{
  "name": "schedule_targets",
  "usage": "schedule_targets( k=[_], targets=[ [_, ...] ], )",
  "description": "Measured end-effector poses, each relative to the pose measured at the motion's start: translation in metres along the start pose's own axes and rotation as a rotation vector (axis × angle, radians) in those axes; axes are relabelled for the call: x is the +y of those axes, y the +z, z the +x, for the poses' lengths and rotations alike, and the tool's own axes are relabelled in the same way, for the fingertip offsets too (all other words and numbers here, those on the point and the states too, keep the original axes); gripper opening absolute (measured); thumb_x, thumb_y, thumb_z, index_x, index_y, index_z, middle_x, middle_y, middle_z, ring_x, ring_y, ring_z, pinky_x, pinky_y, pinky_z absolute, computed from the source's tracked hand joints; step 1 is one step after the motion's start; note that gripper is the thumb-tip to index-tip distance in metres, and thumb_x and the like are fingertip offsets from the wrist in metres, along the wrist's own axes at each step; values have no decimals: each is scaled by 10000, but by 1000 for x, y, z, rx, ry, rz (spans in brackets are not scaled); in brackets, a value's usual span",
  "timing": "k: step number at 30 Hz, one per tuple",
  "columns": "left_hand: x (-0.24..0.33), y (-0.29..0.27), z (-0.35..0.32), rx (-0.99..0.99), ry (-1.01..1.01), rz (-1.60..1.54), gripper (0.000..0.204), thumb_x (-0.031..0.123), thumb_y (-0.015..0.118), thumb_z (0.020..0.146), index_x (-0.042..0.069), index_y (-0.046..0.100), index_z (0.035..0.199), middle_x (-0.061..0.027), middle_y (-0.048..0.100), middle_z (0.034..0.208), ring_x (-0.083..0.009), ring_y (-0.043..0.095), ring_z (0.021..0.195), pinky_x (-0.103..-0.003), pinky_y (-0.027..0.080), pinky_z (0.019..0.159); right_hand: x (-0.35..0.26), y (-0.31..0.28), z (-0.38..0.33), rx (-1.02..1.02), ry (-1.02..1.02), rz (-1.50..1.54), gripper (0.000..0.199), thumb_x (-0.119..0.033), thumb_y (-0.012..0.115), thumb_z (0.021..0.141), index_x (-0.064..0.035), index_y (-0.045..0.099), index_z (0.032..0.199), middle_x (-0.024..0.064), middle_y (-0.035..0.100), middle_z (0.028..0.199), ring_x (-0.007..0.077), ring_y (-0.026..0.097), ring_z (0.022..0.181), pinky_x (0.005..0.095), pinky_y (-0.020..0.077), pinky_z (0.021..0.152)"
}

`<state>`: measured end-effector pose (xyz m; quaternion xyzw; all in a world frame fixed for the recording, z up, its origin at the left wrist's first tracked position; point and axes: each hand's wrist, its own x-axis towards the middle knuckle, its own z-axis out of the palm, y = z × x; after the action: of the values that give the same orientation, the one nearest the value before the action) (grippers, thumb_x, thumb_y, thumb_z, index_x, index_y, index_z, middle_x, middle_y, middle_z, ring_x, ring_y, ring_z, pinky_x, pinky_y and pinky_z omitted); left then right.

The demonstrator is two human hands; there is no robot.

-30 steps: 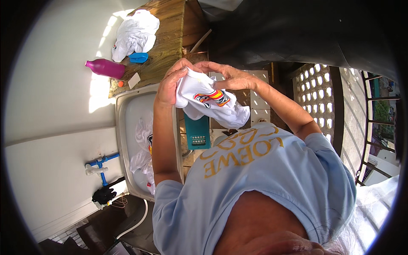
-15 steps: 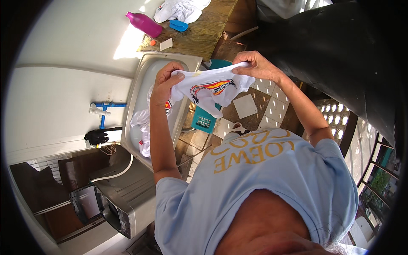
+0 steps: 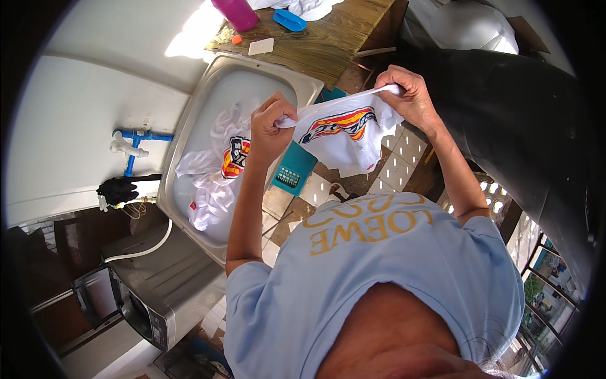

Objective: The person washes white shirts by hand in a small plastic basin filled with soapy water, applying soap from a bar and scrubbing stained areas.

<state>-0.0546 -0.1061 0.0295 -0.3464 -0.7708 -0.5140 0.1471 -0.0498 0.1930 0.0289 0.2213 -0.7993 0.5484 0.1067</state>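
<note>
A white T-shirt (image 3: 334, 148) with a red, yellow and black print hangs stretched between my two hands in front of me. My left hand (image 3: 271, 129) is closed in a fist around one end of its upper edge. At the other end, my right hand (image 3: 410, 98) pinches the edge between thumb and fingers, a little higher. Just left of my left forearm lies the metal sink (image 3: 309, 85), filled with cloudy water. Wet white clothes (image 3: 211, 167) with a similar print lie bunched in it.
Beyond the sink, a wooden counter (image 3: 334, 54) holds a magenta bottle (image 3: 235, 14), a blue scoop-like object (image 3: 290, 20), a white block (image 3: 261, 47) and an orange cap (image 3: 237, 39). Below the shirt stands a teal basket (image 3: 299, 163). A blue-piped tap (image 3: 129, 144) is at left, black sheeting (image 3: 505, 107) at right.
Both hands have shifted right with the shirt, which now hangs wider and shows more of its print. My left fingers have closed into a fist. The view has moved, showing more of the sink.
</note>
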Motion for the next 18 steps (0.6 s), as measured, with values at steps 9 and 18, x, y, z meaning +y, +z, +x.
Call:
schedule_targets(
  k=[9, 18],
  targets=[
    [-26, 19, -19, 30, -97, 44, 240, -104, 615, 637, 35, 601, 831, -80, 492, 714, -204, 513, 630, -285, 409, 559, 35, 34, -19, 217, 248, 87, 153, 107, 625, 772, -32, 588, 826, -33, 560, 793, 42, 531, 741, 195, 437, 642],
    [-31, 24, 1, -109, -643, -489, 232, 106, 552, 927, 14, 628, 1127, -44, 643, 881, -117, 620, 814, -232, 489, 729, 65, 21, -3, -25, 295, 406, 292, 51, 680, 779, -46, 627, 1050, -10, 604, 983, 71, 568, 888, 229, 471, 825]
  ],
)
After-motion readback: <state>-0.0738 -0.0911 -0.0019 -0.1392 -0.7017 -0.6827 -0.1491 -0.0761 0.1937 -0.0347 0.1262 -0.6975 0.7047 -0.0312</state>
